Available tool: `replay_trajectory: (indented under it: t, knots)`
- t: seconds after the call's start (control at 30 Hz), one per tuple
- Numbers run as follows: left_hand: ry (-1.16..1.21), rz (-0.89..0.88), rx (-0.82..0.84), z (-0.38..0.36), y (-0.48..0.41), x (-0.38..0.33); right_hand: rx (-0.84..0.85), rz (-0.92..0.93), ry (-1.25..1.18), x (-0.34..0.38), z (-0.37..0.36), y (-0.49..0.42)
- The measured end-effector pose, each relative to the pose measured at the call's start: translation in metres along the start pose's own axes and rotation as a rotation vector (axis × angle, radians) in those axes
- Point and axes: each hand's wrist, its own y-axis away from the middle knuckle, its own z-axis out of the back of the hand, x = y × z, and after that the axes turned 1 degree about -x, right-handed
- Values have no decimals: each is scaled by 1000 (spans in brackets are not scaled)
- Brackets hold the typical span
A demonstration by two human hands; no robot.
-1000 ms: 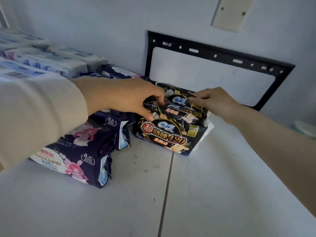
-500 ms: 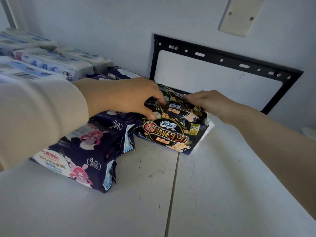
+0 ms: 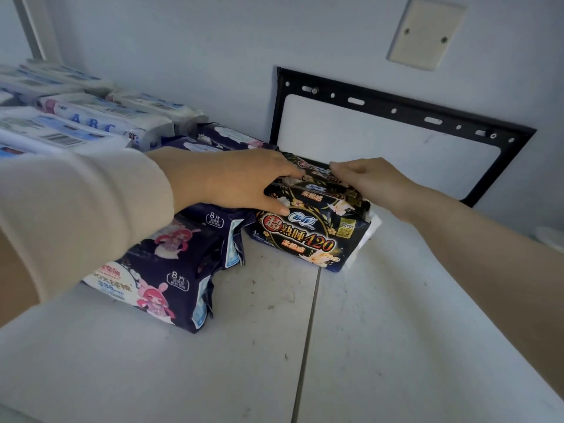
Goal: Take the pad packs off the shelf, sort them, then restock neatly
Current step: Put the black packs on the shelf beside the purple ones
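Note:
Black pad packs with gold "420" print stand in a row at the back of the white shelf (image 3: 366, 346), the front pack (image 3: 308, 236) facing me. My left hand (image 3: 232, 178) reaches over from the left and holds the second black pack (image 3: 317, 192), thumb on its front and fingers over its top. My right hand (image 3: 369, 178) comes in from the right, its fingers curled over the top of the rearmost black pack, which is mostly hidden. Navy pad packs with pink cartoon figures (image 3: 158, 270) lie in a row just left of the black ones, partly under my left sleeve.
White and blue pad packs (image 3: 100, 123) are stacked at the back left. A black metal frame (image 3: 396, 111) leans on the wall behind the black packs, under a beige wall plate (image 3: 425, 32). A seam runs down the shelf's middle. A small white object (image 3: 552, 236) sits at the far right.
Both hands have shifted back along the row of black packs toward the wall and closer together. The packs now stand more upright and tighter.

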Motion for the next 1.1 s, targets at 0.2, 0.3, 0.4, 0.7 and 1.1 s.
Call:
replay_trajectory:
  t: [0.2,0.3,0.4,0.7,1.1]
  knots:
    - [-71,55,-127,14,21,-12,-166,136,202,14,5,24]
    - [-139,63,-202,21,38,-22,-239,172,300,24,2,46]
    - [-157,56,-246,30,62,-34,-331,205,370,41,-3,80]
    - [-16,10,-363,19,187,-57,-504,230,408,99,-63,214]
    - [-11,30,-286,-48,313,-75,-563,282,377,93,-173,339]
